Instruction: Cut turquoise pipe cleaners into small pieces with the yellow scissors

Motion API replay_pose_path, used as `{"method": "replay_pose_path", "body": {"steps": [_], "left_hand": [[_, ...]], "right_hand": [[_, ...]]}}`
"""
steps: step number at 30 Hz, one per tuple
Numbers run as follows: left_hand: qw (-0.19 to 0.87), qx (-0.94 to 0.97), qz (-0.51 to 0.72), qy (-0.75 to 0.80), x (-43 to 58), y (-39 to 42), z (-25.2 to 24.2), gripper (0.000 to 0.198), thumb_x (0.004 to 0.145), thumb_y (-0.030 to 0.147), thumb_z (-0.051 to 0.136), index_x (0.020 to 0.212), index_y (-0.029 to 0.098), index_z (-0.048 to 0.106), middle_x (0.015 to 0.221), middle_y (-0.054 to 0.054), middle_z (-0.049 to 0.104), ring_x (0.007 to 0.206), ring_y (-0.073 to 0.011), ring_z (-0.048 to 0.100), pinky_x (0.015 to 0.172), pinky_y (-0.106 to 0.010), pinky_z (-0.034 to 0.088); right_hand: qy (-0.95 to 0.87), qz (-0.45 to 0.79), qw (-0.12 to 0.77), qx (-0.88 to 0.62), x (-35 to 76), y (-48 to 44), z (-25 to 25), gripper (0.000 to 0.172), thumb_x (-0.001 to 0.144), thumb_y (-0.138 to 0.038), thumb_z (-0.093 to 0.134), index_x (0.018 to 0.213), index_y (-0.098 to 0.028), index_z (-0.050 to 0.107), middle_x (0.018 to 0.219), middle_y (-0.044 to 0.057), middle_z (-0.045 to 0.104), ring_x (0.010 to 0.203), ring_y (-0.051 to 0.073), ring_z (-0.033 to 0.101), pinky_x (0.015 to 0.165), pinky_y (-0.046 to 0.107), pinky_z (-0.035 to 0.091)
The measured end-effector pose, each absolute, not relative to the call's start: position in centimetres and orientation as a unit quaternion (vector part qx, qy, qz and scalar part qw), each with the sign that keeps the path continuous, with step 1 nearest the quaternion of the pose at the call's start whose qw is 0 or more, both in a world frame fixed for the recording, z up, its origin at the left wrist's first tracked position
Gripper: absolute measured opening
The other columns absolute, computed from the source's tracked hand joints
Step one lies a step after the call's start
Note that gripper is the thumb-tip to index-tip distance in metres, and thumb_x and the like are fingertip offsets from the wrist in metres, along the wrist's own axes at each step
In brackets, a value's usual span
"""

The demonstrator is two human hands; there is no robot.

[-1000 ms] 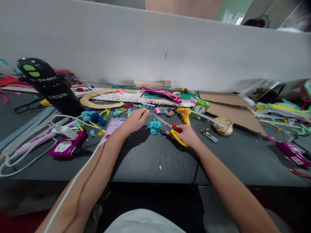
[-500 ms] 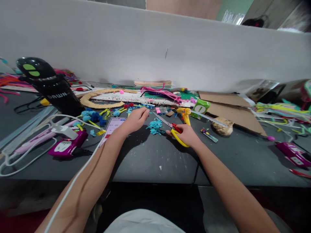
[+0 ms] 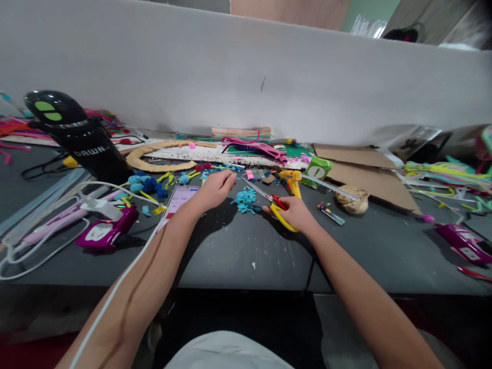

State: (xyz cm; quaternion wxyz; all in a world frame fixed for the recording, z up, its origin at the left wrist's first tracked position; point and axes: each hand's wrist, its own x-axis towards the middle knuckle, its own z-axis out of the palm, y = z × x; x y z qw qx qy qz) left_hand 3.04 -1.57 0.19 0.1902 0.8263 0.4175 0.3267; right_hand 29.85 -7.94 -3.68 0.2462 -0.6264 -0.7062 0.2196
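Observation:
My right hand (image 3: 295,212) grips a pair of scissors (image 3: 274,202) with red and yellow handles, its blades pointing up and to the left. Just left of the blade tips, my left hand (image 3: 219,188) is closed, fingers pinched together; anything between them is too small to make out. Below and between the hands lies a small heap of cut light-blue fuzzy pieces (image 3: 245,200) on the dark grey table (image 3: 238,256). A phone (image 3: 180,200) showing a timer lies partly under my left forearm.
A yellow glue gun (image 3: 292,182) and a green box (image 3: 318,172) stand beyond my right hand. Cardboard (image 3: 365,179) lies at the right. A black DAWN tumbler (image 3: 82,138), purple power socket (image 3: 107,230) and white cable (image 3: 119,284) occupy the left. Pink pipe cleaners (image 3: 257,147) lie behind.

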Motion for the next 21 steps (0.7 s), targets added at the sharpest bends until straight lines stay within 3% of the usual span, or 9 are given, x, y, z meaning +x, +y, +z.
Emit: {"method": "replay_pose_path", "body": {"steps": [21], "left_hand": [[0.190, 0.829, 0.319, 0.419, 3.10, -1.66, 0.29, 0.037, 0.099, 0.042, 0.033, 0.079, 0.018, 0.053, 0.074, -0.003, 0.058, 0.070, -0.0166, 0.052, 0.065, -0.029, 0.037]], "right_hand": [[-0.716, 0.213, 0.229, -0.624, 29.76, -8.12, -3.14, 0.056, 0.068, -0.073, 0.063, 0.060, -0.018, 0.055, 0.056, -0.002, 0.044, 0.054, 0.011, 0.037, 0.050, 0.026, 0.023]]}}
